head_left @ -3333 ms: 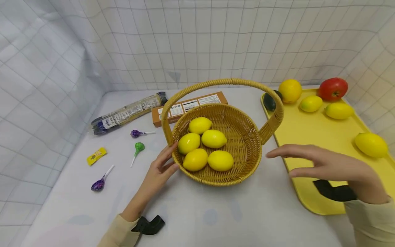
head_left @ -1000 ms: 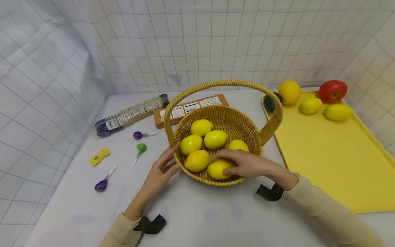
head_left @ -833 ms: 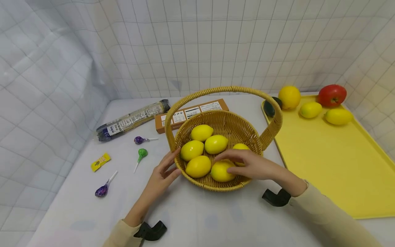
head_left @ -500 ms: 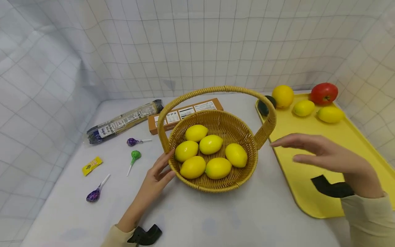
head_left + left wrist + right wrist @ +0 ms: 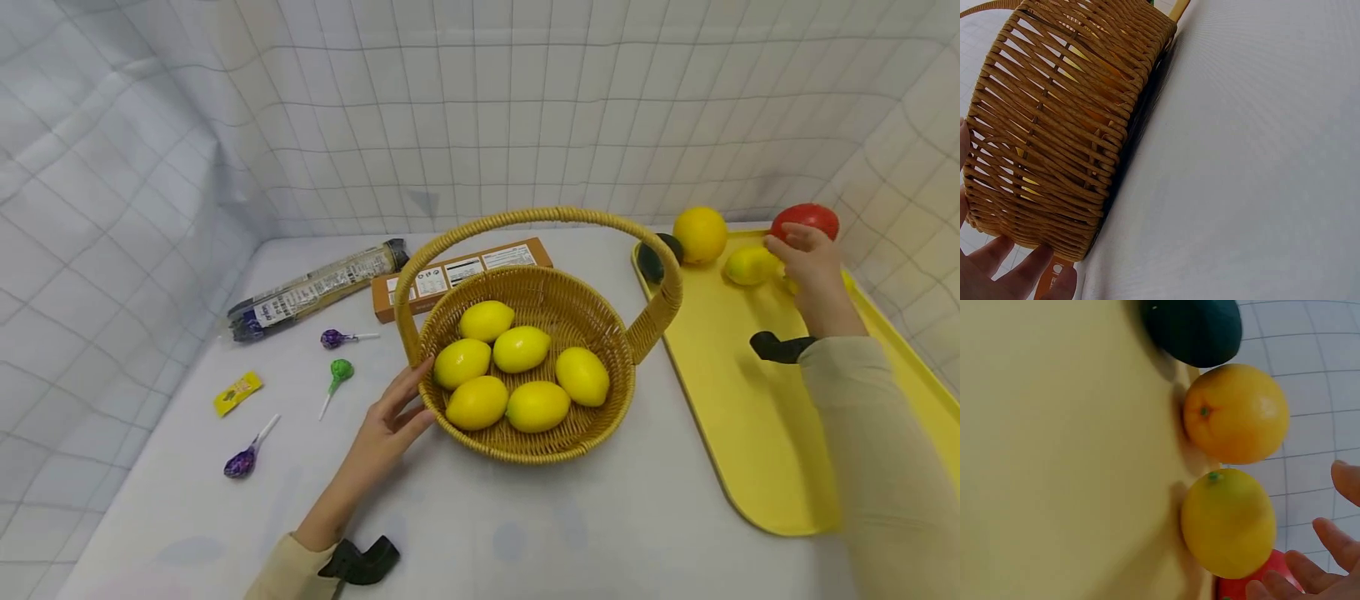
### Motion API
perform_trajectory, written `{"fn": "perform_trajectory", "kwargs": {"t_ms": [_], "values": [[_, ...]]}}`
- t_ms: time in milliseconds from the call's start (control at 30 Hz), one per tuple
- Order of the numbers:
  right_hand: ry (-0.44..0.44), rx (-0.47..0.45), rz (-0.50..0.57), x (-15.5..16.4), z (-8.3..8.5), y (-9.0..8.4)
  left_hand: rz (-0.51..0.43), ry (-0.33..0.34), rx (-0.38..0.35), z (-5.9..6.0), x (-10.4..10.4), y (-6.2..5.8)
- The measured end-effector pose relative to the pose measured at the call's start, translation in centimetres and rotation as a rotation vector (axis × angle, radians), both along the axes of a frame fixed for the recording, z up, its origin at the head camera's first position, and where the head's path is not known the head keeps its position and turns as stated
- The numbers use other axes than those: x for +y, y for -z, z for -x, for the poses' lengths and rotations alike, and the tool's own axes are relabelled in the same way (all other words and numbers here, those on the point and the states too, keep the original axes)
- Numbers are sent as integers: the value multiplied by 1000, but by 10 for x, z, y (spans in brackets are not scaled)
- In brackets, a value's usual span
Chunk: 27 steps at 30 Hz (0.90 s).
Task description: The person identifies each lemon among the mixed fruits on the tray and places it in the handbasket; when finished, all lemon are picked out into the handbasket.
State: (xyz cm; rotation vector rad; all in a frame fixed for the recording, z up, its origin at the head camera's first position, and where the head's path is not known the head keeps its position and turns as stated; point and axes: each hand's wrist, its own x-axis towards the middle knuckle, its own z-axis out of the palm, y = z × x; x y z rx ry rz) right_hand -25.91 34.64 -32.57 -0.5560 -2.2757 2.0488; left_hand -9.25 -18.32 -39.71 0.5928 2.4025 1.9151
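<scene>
Tray (image 5: 750,433) lemon (image 5: 789,286) behind right hand (image 5: 810,267)

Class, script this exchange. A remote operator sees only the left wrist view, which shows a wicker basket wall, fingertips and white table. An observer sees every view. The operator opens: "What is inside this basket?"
Observer: Six lemons lie in the basket, and the left hand touches its outer wall.
Operator: Where is the right hand?
Observer: The right hand is over the far end of a yellow tray, next to a red fruit.
Operator: Is it gripping anything?
Observer: The right wrist view shows its fingers spread beside a tray lemon, not closed round it.
</scene>
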Motion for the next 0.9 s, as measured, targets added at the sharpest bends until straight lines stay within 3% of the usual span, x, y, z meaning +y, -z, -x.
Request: {"fn": "perform_trajectory", "kwargs": {"t_ms": [67,133,300,467,533,633,733,800,900], "values": [[-70,-71,-200,-1,7,8,-2,3,4,0,1,0],[-132,-87,-301,-2,11,14,-5,6,6,0,1,0],[-205,-93,-402,-5,15,29,-4,6,3,-1,0,-1],[-291,-93,-464,-6,5,34,-2,-1,-13,-3,1,-1],[-335,-103,-395,-6,-5,33,-3,-3,-18,-3,1,0],[-370,-75,-96,-5,-24,28,-3,-4,-20,-3,2,1],[-429,50,227,-3,-52,22,-8,1,-11,-3,2,1],[-537,177,393,-6,-73,16,-5,2,-10,-2,1,0],[-754,339,382,-20,-102,3,-7,0,-9,-1,0,-1]]}}
